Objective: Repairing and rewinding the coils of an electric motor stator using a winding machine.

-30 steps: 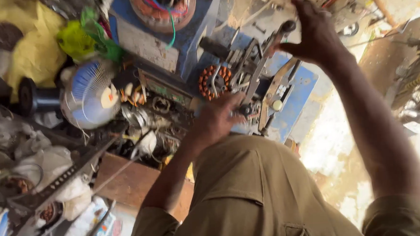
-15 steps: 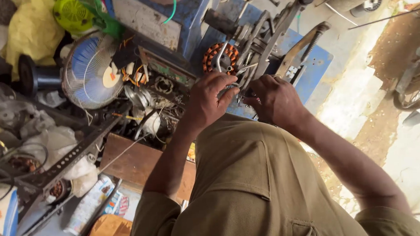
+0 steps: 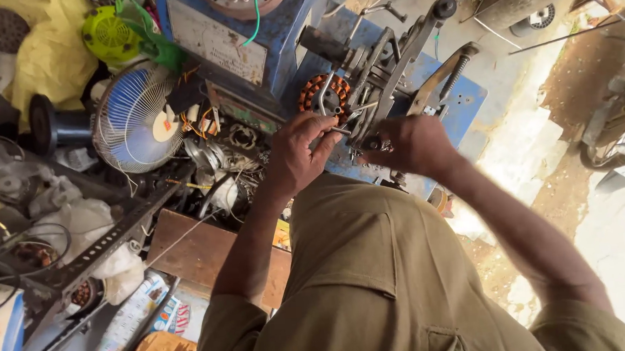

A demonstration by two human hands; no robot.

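Left hand (image 3: pixel 299 155) and right hand (image 3: pixel 407 145), each grip clenched on grey metal linkage (image 3: pixel 368 89) of blue winding machine (image 3: pixel 278 36), beside copper-wound stator (image 3: pixel 323 94), near blue table fan (image 3: pixel 136 120).

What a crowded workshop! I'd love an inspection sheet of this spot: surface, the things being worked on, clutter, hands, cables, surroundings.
Surface: blue machine base, worn, paint chipped.
Job's things: grey metal lever mechanism on the base; copper-wound stator beside it.
Clutter: small wire-guard fan, black spool, yellow cloth, white plastic bags, perforated metal bar, wooden board.
Hands: left hand pinching a thin metal part at the mechanism; right hand gripping the mechanism's lower end.
Cables: green wire hanging over the blue housing; loose black wires left.
Surroundings: bare dirt ground, wheel partly seen right.
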